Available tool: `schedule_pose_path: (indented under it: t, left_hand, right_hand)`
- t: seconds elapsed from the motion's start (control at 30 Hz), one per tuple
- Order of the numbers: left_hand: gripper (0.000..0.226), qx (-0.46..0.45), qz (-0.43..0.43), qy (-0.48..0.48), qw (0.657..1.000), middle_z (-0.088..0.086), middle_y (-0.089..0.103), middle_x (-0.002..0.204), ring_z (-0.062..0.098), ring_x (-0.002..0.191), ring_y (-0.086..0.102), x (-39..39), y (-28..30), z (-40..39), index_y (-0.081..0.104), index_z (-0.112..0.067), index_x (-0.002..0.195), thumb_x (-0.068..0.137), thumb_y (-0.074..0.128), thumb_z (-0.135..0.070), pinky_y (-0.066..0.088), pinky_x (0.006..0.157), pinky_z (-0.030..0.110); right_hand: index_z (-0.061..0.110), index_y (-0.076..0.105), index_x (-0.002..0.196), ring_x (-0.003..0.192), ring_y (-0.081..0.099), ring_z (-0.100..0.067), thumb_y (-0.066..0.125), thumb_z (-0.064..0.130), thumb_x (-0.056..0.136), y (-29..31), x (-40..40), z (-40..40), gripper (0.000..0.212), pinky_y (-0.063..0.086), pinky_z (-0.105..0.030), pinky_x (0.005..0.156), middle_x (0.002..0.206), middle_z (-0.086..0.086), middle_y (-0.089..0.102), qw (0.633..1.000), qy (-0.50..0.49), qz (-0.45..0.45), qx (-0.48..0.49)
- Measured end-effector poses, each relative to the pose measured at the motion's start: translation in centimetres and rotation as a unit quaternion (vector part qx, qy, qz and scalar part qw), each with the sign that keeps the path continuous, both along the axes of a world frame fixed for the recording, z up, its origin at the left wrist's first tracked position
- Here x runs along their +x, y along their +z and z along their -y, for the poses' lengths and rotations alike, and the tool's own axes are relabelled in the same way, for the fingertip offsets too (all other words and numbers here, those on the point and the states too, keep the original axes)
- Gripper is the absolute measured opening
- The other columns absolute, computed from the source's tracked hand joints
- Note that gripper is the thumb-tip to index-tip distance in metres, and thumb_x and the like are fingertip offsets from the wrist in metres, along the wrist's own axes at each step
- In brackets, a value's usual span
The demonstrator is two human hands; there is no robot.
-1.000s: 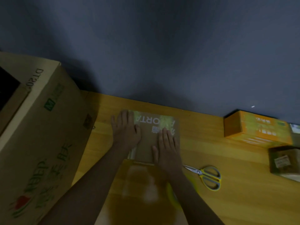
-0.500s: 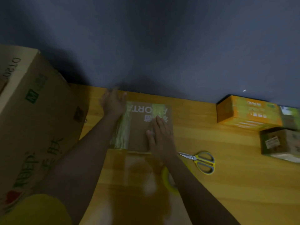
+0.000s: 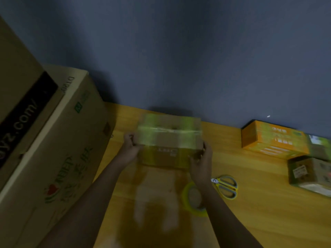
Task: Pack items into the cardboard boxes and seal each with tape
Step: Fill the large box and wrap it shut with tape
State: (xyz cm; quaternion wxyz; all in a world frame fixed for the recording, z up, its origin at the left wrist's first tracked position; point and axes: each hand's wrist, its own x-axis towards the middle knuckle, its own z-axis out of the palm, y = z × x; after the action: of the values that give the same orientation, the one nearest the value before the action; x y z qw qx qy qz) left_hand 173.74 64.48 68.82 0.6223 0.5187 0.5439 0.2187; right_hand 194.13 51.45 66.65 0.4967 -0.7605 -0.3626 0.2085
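Frame was motion-blurred, detail soft. Nearest the camera, below the grip: a blurred brown cardboard sheet (image 3: 157,208) lay flat on the wooden table (image 3: 259,221), running from the bottom edge up to the held box. Just right of it, under the right forearm, sat a roll of yellow-green tape (image 3: 194,199), flat on its side. Just beyond the roll, right of the right wrist, lay yellow-handled scissors (image 3: 226,186), blades hidden toward the wrist, handles pointing away to the right.

Grip itself: both hands clamped one small taped cardboard box (image 3: 169,142) between them. Left hand (image 3: 129,149) gripped its left end, fingers curled round the edge. Right hand (image 3: 201,164) gripped the right end near the lower corner, thumb and fingers wrapped on it. Box long axis ran left-right, hand to hand. Broad faces banded with yellow-green tape, with bands crossing the long axis; near face carried small print, unreadable. Box looked tilted, top face leaning away toward the wall; couldn't tell whether its far edge touched the table.

Left of the grip: large brown carton (image 3: 59,149) with green print and a red heart logo, a second carton (image 3: 19,97) leaning over it, with ".com/" lettering.

Far right of the grip, by the grey-blue wall (image 3: 179,51): orange box (image 3: 274,138), then a brown labelled box (image 3: 309,171) nearer the camera.
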Motion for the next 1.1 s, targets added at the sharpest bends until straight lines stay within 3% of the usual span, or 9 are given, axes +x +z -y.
schedule_pose_path:
  t: [0.1, 0.17, 0.23, 0.33, 0.43, 0.53, 0.8, 0.93, 1.1]
  left_hand:
    - [0.032, 0.001, -0.028, 0.002, 1.000, 0.002, 0.048, 0.101, 0.023, 0.089, 0.051, 0.4, 0.4, 0.7, 0.037, -0.015, 0.127, 0.101, 0.041, -0.034, 0.043, 0.082, 0.043]
    - [0.044, 0.078, -0.118, -0.021, 0.990, 0.005, 0.048, 0.127, 0.026, 0.110, 0.052, 1.1, 0.5, 0.3, 0.029, -0.020, 0.142, 0.103, 0.034, -0.039, 0.042, 0.098, 0.046]
    - [0.055, 0.221, -0.248, -0.073, 0.940, 0.002, 0.017, 0.158, 0.025, 0.145, 0.018, 2.3, 1.0, -0.4, 0.012, -0.022, 0.153, 0.103, 0.027, -0.039, 0.015, 0.118, 0.049]
    - [0.071, 0.322, -0.350, -0.204, 0.856, 0.000, -0.017, 0.160, 0.018, 0.146, -0.019, 4.5, 1.5, -2.2, -0.007, -0.020, 0.154, 0.097, 0.012, -0.059, -0.015, 0.117, 0.047]
    - [0.095, 0.351, -0.405, -0.260, 0.803, 0.011, 0.019, 0.158, 0.025, 0.146, 0.012, 5.8, 0.8, -3.7, 0.019, -0.010, 0.151, 0.084, -0.004, -0.074, 0.000, 0.118, 0.049]
    - [0.094, 0.410, -0.423, -0.218, 0.778, 0.013, 0.054, 0.116, 0.031, 0.111, 0.045, 6.1, -0.1, -4.1, 0.053, -0.010, 0.115, 0.082, -0.010, -0.071, 0.030, 0.104, 0.048]
    - [0.048, 0.376, -0.396, -0.175, 0.819, 0.009, 0.060, 0.109, 0.031, 0.104, 0.048, 7.8, 0.2, -6.5, 0.061, -0.013, 0.103, 0.105, 0.020, -0.038, 0.035, 0.087, 0.042]
    - [0.045, 0.396, -0.381, -0.151, 0.822, 0.006, 0.056, 0.078, 0.027, 0.084, 0.048, 7.9, 0.0, -7.5, 0.056, -0.018, 0.076, 0.104, 0.030, -0.043, 0.035, 0.075, 0.039]
    - [0.077, 0.345, -0.321, -0.118, 0.874, 0.009, 0.052, 0.064, 0.033, 0.066, 0.051, 6.7, 0.3, -7.6, 0.055, -0.013, 0.064, 0.092, 0.012, -0.070, 0.030, 0.059, 0.033]
  right_hand:
    - [0.001, 0.043, 0.133, 0.120, 0.045, -0.032, 0.056, 0.001, 0.082, 0.5, 0.1, 1.3, 0.052, 0.029, -0.010, 0.085, 0.126, -0.015, 0.046, 0.998, 0.032, -0.007, -0.058]
    - [0.000, 0.043, 0.136, 0.129, 0.041, -0.031, 0.055, 0.006, 0.087, 1.7, 0.9, 1.2, 0.051, 0.026, -0.012, 0.095, 0.136, -0.018, 0.044, 0.998, 0.002, 0.032, -0.052]
    - [0.001, 0.042, 0.140, 0.139, 0.033, -0.029, 0.048, 0.019, 0.086, 2.9, 2.3, -0.2, 0.057, 0.021, -0.022, 0.110, 0.147, -0.016, 0.039, 0.994, 0.038, 0.106, -0.015]
    - [0.014, 0.024, 0.153, 0.148, 0.000, -0.015, 0.029, 0.063, 0.090, 3.9, 4.5, -3.6, 0.080, 0.007, -0.034, 0.118, 0.160, 0.002, 0.007, 0.948, 0.199, 0.224, -0.107]
    - [0.015, 0.004, 0.155, 0.148, -0.013, -0.017, 0.021, 0.082, 0.081, 3.3, 5.3, -5.9, 0.102, 0.003, -0.040, 0.119, 0.162, 0.000, -0.008, 0.871, 0.300, 0.304, -0.243]
    - [0.014, 0.024, 0.151, 0.138, 0.019, -0.022, 0.041, 0.082, 0.077, 2.4, 5.7, -7.0, 0.102, 0.023, -0.039, 0.111, 0.153, -0.005, 0.025, 0.883, 0.293, 0.296, -0.216]
    - [0.018, 0.053, 0.113, 0.106, 0.037, -0.025, 0.054, 0.058, 0.089, 2.2, 7.0, -10.6, 0.047, 0.028, -0.035, 0.082, 0.107, -0.001, 0.045, 0.917, 0.242, 0.241, -0.208]
    - [0.015, 0.057, 0.096, 0.098, 0.041, -0.028, 0.054, 0.049, 0.093, 2.0, 6.4, -11.4, 0.034, 0.027, -0.034, 0.077, 0.090, 0.002, 0.044, 0.938, 0.190, 0.227, -0.181]
    - [0.017, 0.061, 0.118, 0.117, 0.042, -0.032, 0.036, 0.036, 0.104, 2.6, 5.2, -11.3, 0.034, 0.027, -0.039, 0.095, 0.120, -0.009, 0.055, 0.912, 0.158, 0.304, -0.226]
